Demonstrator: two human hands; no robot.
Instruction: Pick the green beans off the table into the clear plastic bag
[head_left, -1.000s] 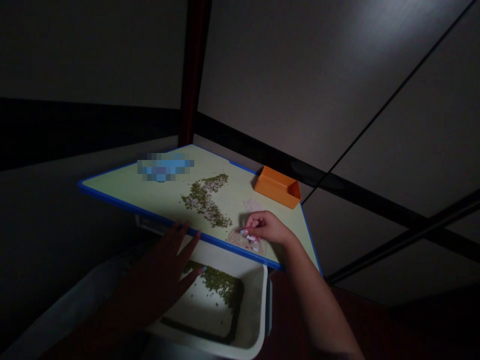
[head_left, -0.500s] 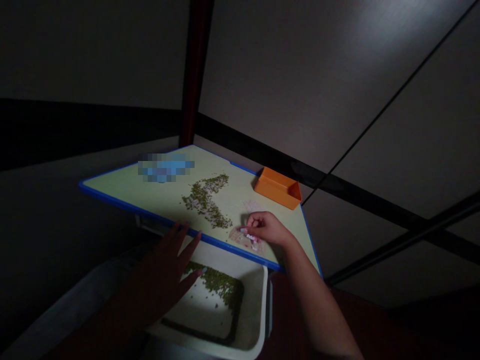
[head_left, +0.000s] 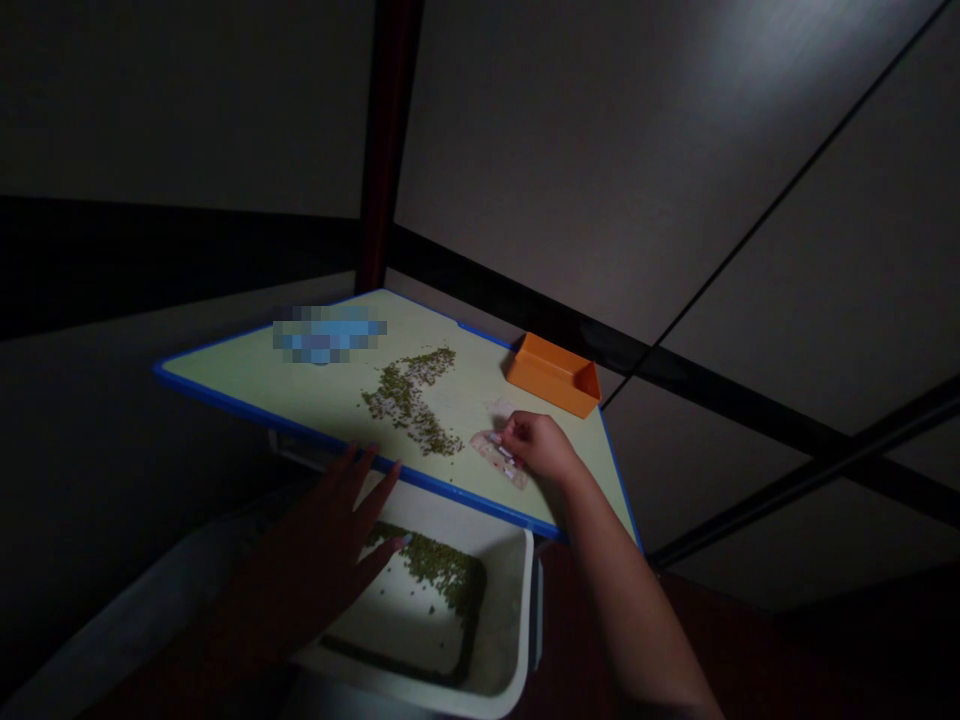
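Note:
On the pale board point(head_left: 247, 365) with a blue edge, my right hand point(head_left: 538, 443) has its fingers pinched at a small see-through plastic bag point(head_left: 487, 455) with reddish and whitish marks. What exactly sits between the fingertips is partly hidden. Over the near blue edge lies my left hand point(head_left: 349, 520), fingers spread and holding nothing, its thumb above a white bin point(head_left: 514, 640). Small green grains point(head_left: 409, 395) are scattered across the middle of the board, left of my right hand. More green grains point(head_left: 442, 570) lie inside the bin.
An orange open box point(head_left: 555, 375) stands at the board's far right edge. A blurred-out blue item point(head_left: 330, 335) lies at the far left. Light wall panels point(head_left: 637, 180) and a dark red post point(head_left: 382, 150) rise behind the board.
My right hand has moved slightly away from me and to the right, and the plastic bag has shifted with it. My left hand stays at the board's edge.

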